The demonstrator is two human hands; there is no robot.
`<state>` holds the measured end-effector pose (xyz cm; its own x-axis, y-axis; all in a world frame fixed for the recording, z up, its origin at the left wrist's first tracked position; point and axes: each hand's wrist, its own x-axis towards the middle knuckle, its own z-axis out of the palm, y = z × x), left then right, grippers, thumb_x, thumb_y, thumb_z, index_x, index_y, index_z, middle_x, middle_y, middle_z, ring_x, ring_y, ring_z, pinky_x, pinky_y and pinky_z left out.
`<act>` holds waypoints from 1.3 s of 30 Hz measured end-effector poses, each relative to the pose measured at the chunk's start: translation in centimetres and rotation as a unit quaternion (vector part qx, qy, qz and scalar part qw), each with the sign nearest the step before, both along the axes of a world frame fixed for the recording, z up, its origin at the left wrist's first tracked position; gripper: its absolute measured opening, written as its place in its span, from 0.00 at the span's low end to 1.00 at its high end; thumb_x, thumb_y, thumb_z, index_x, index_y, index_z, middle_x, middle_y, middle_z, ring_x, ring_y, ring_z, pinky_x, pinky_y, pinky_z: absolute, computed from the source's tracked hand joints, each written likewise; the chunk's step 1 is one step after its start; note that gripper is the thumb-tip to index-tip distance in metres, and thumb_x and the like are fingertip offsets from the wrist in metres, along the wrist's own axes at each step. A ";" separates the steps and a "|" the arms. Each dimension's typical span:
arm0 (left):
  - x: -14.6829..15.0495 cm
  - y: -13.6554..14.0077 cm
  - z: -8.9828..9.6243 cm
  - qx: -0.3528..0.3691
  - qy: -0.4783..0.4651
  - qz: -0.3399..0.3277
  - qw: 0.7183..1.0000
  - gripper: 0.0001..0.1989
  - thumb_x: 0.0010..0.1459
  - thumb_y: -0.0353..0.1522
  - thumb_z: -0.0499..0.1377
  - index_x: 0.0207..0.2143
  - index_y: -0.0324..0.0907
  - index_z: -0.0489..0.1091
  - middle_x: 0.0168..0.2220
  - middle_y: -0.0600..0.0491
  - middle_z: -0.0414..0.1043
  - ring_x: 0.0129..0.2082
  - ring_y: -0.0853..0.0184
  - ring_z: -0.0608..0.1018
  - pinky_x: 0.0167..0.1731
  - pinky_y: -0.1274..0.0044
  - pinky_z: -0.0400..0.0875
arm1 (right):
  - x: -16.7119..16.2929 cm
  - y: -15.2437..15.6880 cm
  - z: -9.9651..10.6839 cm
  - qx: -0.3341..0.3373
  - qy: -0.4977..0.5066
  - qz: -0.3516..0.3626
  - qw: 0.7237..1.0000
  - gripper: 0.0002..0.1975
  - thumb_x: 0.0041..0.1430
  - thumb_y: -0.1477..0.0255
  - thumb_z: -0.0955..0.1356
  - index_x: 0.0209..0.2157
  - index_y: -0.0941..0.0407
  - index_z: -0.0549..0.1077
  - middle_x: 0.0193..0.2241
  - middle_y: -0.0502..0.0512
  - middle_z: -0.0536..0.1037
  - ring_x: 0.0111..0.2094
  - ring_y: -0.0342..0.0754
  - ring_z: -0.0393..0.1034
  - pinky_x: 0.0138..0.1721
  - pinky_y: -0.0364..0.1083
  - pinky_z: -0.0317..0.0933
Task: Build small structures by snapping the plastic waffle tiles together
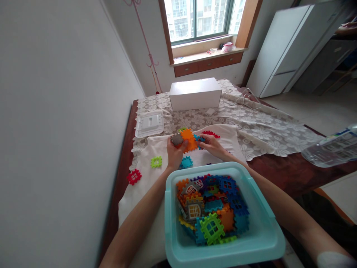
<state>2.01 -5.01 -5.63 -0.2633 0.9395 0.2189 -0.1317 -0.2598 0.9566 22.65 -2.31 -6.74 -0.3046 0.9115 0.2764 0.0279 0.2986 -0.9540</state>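
Observation:
My left hand (174, 155) is closed on an orange interlocking building tile (190, 140), with a grey tile (176, 139) at its left side, apparently joined to it. In my right hand (213, 146), the fingers pinch a blue tile (199, 139) at the right edge of the orange one; whether the two interlock is too small to tell. Just below my hands, a light blue tile (186, 162) lies on the white cloth (147, 190). Behind them sit a red tile (211, 133) and a partly hidden green tile (182, 129).
Nearest me stands a turquoise tub (262, 238) with many mixed tiles. A lime window tile (156, 162) and a red window tile (134, 177) lie left. Farther back are a clear lid (150, 123) and a white box (195, 98). A plastic bottle (331, 149) is at right.

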 end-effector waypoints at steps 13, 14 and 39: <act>-0.1 0.2 -0.5 -0.010 0.001 -0.004 1.000 0.27 0.50 0.41 0.80 0.46 0.43 0.73 0.43 0.51 0.81 0.40 0.62 0.82 0.44 0.73 0.78 | 0.1 0.0 0.1 -0.005 -0.010 0.017 1.000 0.17 0.62 0.55 0.76 0.43 0.53 0.85 0.36 0.54 0.85 0.32 0.49 0.73 0.35 0.47 0.67; -0.1 0.2 -0.5 -0.011 -0.001 -0.003 1.000 0.27 0.50 0.42 0.80 0.46 0.43 0.73 0.43 0.51 0.81 0.40 0.62 0.82 0.44 0.73 0.78 | 0.1 0.0 0.1 -0.006 -0.010 0.019 1.000 0.17 0.62 0.54 0.76 0.44 0.53 0.85 0.36 0.54 0.85 0.32 0.49 0.73 0.34 0.47 0.66; -0.3 1.2 -1.7 -0.042 -0.058 -0.028 0.997 0.24 0.59 0.53 0.74 0.45 0.45 0.79 0.45 0.50 0.83 0.43 0.61 0.83 0.49 0.72 0.77 | 0.3 0.7 -0.2 -0.006 0.018 -0.015 1.000 0.23 0.60 0.47 0.77 0.42 0.53 0.85 0.34 0.54 0.84 0.33 0.50 0.73 0.33 0.47 0.68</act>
